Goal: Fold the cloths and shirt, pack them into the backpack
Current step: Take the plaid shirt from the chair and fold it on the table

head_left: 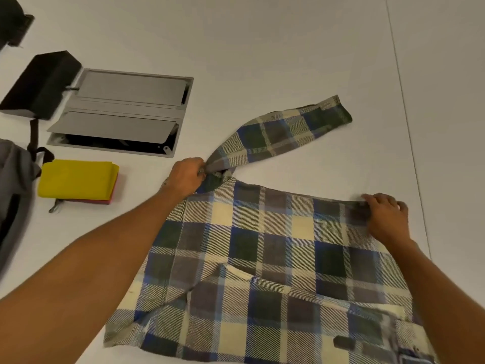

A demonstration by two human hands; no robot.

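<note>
Plaid shirt [275, 253] lies spread flat on the white desk [262, 48], filling the 6 o'clock half of the view and running off the bottom edge; checks in blue, green, grey and cream; one sleeve [283, 132] stretches away from the body toward 1 o'clock, its cuff end resting on the desk. Left hand [187, 177], near centre, has its grip closed on bunched cloth at the root of that sleeve, fingers curled round the fabric; left forearm crosses the shirt's near left part from 8 o'clock. Right hand [385, 214], at 3 o'clock, rests on the shirt's far edge with fingers bent, fingertips on the cloth; whether this grip pinches the edge or merely presses it, cannot tell; right forearm comes in from 5 o'clock over the shirt.

At 9 o'clock from the shirt, well apart: a folded yellow cloth [76, 178] stacked on a pink-red cloth [111, 198], only the lower one's edge showing. Just beyond the stack at the left border, a grey backpack [13, 195] with dark straps, partly out of view. At 10 o'clock, a grey hatch panel [126, 111] set into the desk, flaps partly open; a black box [42, 82] touching its left end; another dark object [13, 19] at the top left corner, cut off.
</note>
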